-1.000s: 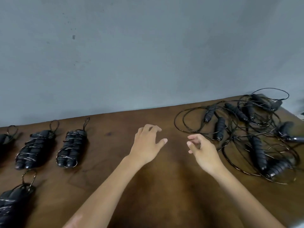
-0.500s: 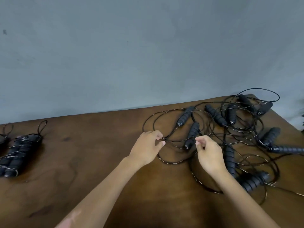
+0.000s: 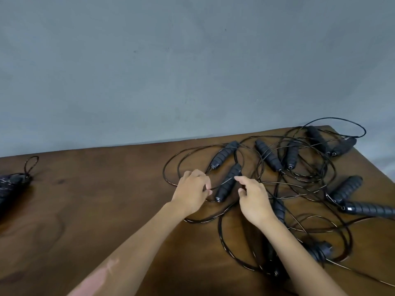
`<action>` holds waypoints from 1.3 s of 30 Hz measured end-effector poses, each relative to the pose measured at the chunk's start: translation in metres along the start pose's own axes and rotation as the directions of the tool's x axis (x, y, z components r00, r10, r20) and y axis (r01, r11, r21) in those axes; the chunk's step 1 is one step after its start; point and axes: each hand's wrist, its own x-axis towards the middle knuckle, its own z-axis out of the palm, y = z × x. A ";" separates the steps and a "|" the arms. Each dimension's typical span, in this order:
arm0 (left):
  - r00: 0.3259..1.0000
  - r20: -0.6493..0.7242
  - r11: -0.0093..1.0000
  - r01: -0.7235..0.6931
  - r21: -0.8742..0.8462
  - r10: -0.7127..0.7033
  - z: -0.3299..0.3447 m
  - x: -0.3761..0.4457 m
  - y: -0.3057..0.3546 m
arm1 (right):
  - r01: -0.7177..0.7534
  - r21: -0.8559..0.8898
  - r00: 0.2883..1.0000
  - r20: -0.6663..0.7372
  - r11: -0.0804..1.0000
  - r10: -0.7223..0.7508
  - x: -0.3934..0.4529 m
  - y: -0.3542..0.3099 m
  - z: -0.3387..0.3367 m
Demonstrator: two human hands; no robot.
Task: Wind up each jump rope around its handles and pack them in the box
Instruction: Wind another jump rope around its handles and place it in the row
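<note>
A tangle of black jump ropes (image 3: 299,182) with several ribbed black handles covers the right half of the brown table (image 3: 96,210). My left hand (image 3: 192,193) has its fingers curled and pinches a thin cord beside one handle (image 3: 227,182). On the other side of that handle, my right hand (image 3: 254,195) hovers with index finger and thumb apart, the fingertip at the handle's upper end. Another handle (image 3: 224,154) lies just behind. One wound rope bundle (image 3: 10,184) lies at the left edge. No box is in view.
A grey wall (image 3: 192,71) runs along the table's far edge. The table's right corner (image 3: 329,127) lies behind the rope pile. Loose cords (image 3: 235,253) loop toward the near edge under my right forearm.
The view has swung right, so the wound bundles slid off to the left. Both hands reached into the tangle; my left hand has closed on a cord and my right finger extended to the handle.
</note>
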 end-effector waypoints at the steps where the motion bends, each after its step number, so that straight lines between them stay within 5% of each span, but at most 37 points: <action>1: 1.000 -0.001 1.000 -0.003 0.007 0.003 0.001 0.002 -0.001 | 0.011 0.010 1.000 0.020 1.000 -0.011 0.002 0.000 0.000; 6: 0.989 -0.092 0.983 0.102 -0.154 -0.118 -0.010 0.012 -0.005 | 0.011 0.059 0.994 0.106 0.998 -0.017 0.016 -0.002 0.001; 13: 0.878 -0.209 0.816 0.280 -0.505 -0.430 -0.042 0.033 -0.021 | -0.142 -0.043 0.972 0.183 0.989 0.147 0.044 -0.022 0.007; 19: 0.830 -0.232 0.778 0.326 -0.537 -0.507 -0.059 0.040 -0.040 | -0.263 0.050 0.949 0.193 0.964 0.249 0.066 -0.041 0.016; 27: 0.840 -0.237 0.789 0.308 -0.532 -0.488 -0.062 0.030 -0.051 | -0.469 -0.041 0.872 0.136 0.882 0.470 0.110 -0.074 0.018; 34: 0.846 -0.231 0.799 0.316 -0.511 -0.482 -0.063 0.014 -0.053 | -0.336 -0.357 0.928 0.031 0.872 0.370 0.115 -0.091 0.024; 39: 0.854 -0.222 0.816 0.325 -0.478 -0.470 -0.068 0.004 -0.054 | -0.367 -0.225 0.919 0.061 0.902 0.389 0.110 -0.090 0.016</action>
